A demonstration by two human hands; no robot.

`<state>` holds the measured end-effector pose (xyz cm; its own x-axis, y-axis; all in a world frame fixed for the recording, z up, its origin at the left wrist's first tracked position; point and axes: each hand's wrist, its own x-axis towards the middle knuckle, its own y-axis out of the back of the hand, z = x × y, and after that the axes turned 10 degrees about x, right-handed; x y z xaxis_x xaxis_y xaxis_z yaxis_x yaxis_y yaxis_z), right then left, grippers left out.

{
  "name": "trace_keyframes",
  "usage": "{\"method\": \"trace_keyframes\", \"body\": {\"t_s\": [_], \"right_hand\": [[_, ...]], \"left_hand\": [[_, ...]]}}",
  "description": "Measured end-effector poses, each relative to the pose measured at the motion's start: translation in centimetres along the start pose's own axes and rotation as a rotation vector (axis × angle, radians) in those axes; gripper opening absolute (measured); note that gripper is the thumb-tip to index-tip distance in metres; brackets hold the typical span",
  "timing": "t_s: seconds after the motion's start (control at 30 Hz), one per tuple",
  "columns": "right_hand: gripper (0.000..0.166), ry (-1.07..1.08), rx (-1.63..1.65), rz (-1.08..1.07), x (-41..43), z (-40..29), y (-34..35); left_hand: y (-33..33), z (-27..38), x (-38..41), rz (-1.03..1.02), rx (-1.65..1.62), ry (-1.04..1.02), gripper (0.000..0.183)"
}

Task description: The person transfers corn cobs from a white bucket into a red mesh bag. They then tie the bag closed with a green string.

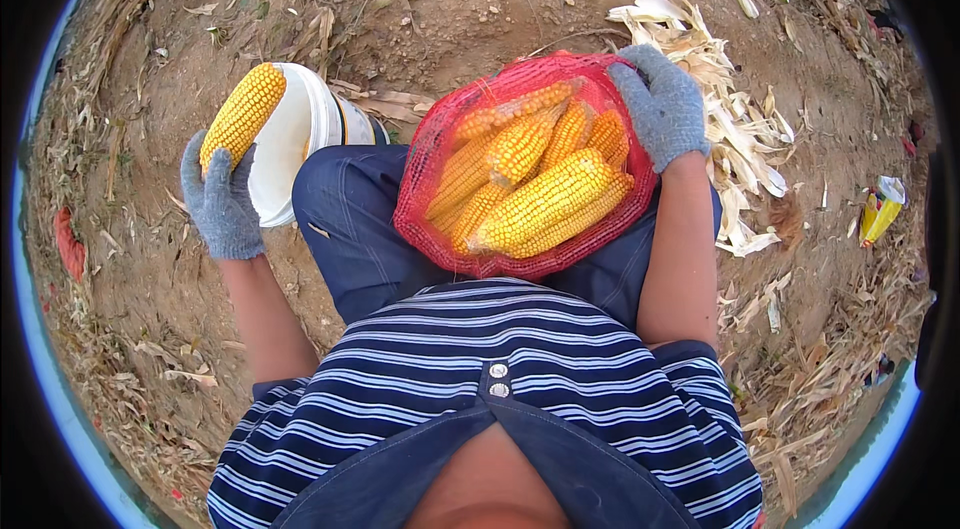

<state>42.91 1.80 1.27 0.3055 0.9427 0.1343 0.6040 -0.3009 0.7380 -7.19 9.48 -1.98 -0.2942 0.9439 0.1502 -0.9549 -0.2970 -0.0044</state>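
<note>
Gloved in grey knit, my left hand (223, 195) grips a husked yellow corn ear (246, 113) by its lower end. That ear is raised beside a white plastic bucket (289, 146), partly covering its mouth. A red mesh sack (420, 188) rests between my knees with its mouth spread wide. Several husked corn cobs (551, 203) lie inside it, pointing different ways. My right hand (664, 105), in a matching glove, holds the sack's rim at the far right. Its fingertips are partly hidden behind the mesh.
A heap of pale corn husks (739, 131) lies on the soil right of the sack. Beyond it sits a yellow wrapper (881, 212). A red scrap (70, 244) is at the far left. Dry stalks and leaves (832, 394) litter the dirt ground.
</note>
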Motion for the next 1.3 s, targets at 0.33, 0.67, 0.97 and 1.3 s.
{"method": "trace_keyframes", "body": {"t_s": [0.33, 0.67, 0.97, 1.3], "right_hand": [[0.028, 0.048, 0.047, 0.039, -0.4, 1.2, 0.9], [0.028, 0.092, 0.028, 0.035, -0.5, 1.2, 1.1], [0.027, 0.12, 0.012, -0.001, -0.8, 0.9, 1.5], [0.028, 0.203, 0.044, -0.282, -0.8, -0.3, 0.2]], "left_hand": [[-17.3, 5.7, -11.8, -0.763, 0.407, -0.455, 0.057], [-25.8, 1.8, -15.1, -0.895, 0.443, -0.813, 0.048], [-26.2, 1.3, -14.5, -0.962, 0.543, -0.87, 0.047], [-24.4, 1.2, -13.1, -0.881, 0.537, -0.85, 0.043]]}}
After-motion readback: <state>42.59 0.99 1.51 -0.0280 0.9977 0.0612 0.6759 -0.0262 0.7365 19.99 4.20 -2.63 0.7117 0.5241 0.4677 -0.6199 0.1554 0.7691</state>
